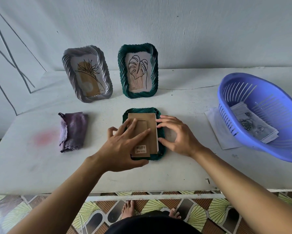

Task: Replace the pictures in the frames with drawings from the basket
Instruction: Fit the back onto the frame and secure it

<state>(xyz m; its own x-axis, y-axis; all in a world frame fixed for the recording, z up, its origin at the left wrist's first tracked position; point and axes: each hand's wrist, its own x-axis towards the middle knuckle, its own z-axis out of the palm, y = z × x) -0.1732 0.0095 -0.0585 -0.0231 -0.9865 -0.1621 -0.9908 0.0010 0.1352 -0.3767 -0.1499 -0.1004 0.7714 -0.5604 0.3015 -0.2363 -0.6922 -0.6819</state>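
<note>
A dark green frame (pixel 161 146) lies face down in the middle of the white table, its brown cardboard back (pixel 145 120) facing up. My left hand (pixel 123 144) rests flat on that back, fingers spread. My right hand (pixel 177 134) touches the frame's right edge with its fingertips and thumb. Two frames stand upright against the wall: a grey frame (pixel 106 73) with a flower picture and a green frame (pixel 153 71) with a leaf picture. At the right, a blue basket (pixel 226 105) holds rose drawings (pixel 250 125).
A folded purple cloth (pixel 73 131) lies left of the face-down frame. A white sheet (pixel 221 132) sticks out from under the basket. The table's (pixel 40 166) front edge is near my body; a patterned floor and bare feet show below.
</note>
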